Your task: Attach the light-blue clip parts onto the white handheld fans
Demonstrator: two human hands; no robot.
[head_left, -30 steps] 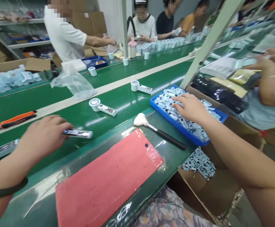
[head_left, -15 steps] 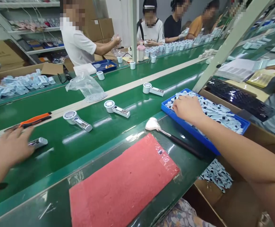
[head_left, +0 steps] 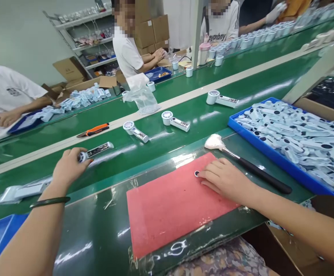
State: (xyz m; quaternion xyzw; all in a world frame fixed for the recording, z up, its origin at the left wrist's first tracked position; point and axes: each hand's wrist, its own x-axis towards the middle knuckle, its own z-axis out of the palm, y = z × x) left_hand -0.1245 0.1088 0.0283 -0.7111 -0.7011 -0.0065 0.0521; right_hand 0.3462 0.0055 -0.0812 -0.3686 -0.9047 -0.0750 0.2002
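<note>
green conveyor belt (head_left: 184,115) carries handheld units. left hand (head_left: 67,168) is clenched around one unit (head_left: 95,150) on the belt; right hand (head_left: 224,179) rests flat, grip released, on the red mat (head_left: 167,203). belt motion could drag the unit askew.

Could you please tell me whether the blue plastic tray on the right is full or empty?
Full. The blue plastic tray is heaped with pale blue-white plastic parts, which cover its floor and rise above its rim.
</note>
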